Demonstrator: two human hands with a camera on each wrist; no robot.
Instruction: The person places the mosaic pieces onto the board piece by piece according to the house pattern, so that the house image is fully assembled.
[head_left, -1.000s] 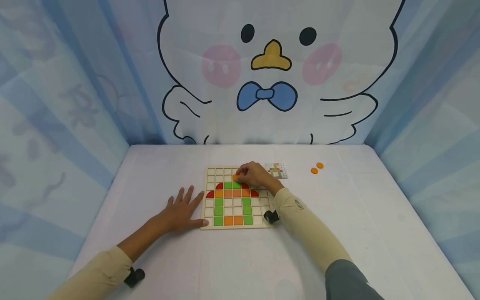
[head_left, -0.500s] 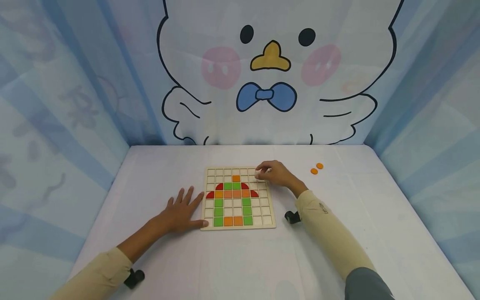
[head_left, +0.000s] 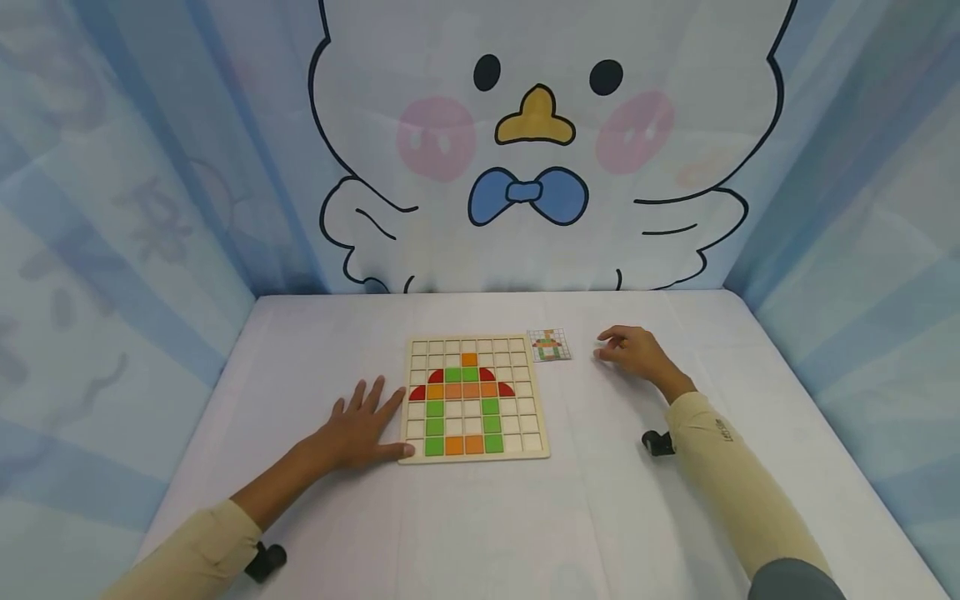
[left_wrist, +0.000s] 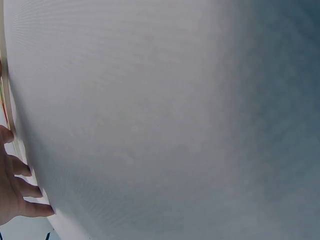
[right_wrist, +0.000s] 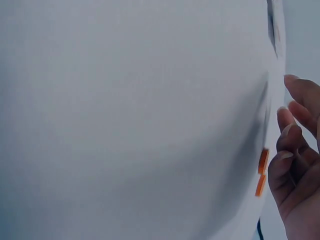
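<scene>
A square wooden grid board (head_left: 528,423) lies in the middle of the table, filled partly with green, orange and red pieces (head_left: 453,446) that form a mushroom-like pattern. My left hand (head_left: 358,433) rests with spread fingers at the board's left edge, its thumb on the near corner. Off to the right of the board, my right hand (head_left: 633,350) hovers above the table with loosely bent fingers and nothing held. Two orange pieces (right_wrist: 263,161) lie just past its fingers in the right wrist view; in the head view the hand hides them.
A small pattern card (head_left: 549,344) lies against the board's upper right corner. White cloth covers the table (head_left: 480,533). A printed curtain (head_left: 532,250) stands behind it, with blue curtains on both sides.
My right hand has let go of an orange square on the board's upper part and moved right, over the orange pieces. The left hand stays in place.
</scene>
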